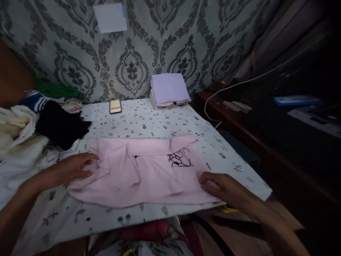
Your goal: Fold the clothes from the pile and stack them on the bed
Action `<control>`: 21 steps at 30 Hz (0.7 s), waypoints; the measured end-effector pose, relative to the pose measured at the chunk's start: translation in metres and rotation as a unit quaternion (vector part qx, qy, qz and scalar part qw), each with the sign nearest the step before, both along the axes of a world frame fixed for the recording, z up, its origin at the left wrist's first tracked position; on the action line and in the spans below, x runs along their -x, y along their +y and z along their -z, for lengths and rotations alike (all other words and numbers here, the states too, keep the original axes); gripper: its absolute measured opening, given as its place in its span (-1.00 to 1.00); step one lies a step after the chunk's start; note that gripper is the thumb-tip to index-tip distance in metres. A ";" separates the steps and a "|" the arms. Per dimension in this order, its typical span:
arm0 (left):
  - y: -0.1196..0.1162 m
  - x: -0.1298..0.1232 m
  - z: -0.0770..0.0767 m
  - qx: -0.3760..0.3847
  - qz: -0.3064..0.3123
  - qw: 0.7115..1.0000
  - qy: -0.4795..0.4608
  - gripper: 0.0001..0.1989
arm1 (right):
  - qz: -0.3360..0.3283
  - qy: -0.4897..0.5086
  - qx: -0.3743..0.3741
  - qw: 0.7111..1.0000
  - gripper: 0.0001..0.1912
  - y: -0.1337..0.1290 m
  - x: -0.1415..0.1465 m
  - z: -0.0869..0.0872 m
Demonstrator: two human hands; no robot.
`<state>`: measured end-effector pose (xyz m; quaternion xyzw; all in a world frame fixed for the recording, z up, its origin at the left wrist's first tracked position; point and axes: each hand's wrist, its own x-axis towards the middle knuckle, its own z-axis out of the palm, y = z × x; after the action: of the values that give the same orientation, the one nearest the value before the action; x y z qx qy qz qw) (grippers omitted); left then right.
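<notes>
A pink garment (157,174) with a black line drawing lies partly folded on the patterned white sheet (144,124). Its far edge is turned over into a long band, and its left part is bunched. At the garment's left edge, my left hand (76,167) has its thumb and fingers around a bit of pink cloth. My right hand (222,185) grips the near right part, fingers curled onto the fabric.
Heaped clothes (23,142), with a black piece (61,124) on top, fill the left side. Folded lilac cloth (170,89) stands at the back near the wall, with a phone-like device (115,106) to its left. A white cable (239,82) runs over dark furniture at right.
</notes>
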<state>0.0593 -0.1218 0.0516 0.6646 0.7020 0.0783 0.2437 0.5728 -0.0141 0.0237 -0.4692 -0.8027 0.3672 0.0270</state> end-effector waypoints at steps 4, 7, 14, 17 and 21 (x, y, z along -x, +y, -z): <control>0.006 -0.046 0.011 0.022 0.115 0.993 0.023 -0.55 | -0.009 -0.020 -0.032 0.999 -0.63 0.001 0.003 0.011; 0.019 -0.060 0.004 0.022 0.149 0.988 0.032 -0.72 | -0.018 -0.029 -0.074 0.997 -0.62 0.005 0.003 0.006; 0.060 -0.057 -0.014 -0.058 0.044 0.977 -0.202 -0.84 | -0.107 0.094 -0.178 0.974 -0.53 0.017 0.095 -0.018; 0.067 -0.075 -0.023 -0.099 0.038 0.941 -0.323 -0.77 | -0.164 0.188 -0.160 0.955 -0.14 0.027 0.175 -0.018; 0.057 -0.075 -0.028 -0.124 0.035 0.932 -0.339 -0.68 | -0.144 0.193 -0.152 0.959 -0.54 0.058 0.252 -0.003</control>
<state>0.1346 -0.0644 0.0797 0.6475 0.5388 0.3770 0.3852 0.3208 0.0439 0.0271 -0.2590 -0.8877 0.3245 0.1992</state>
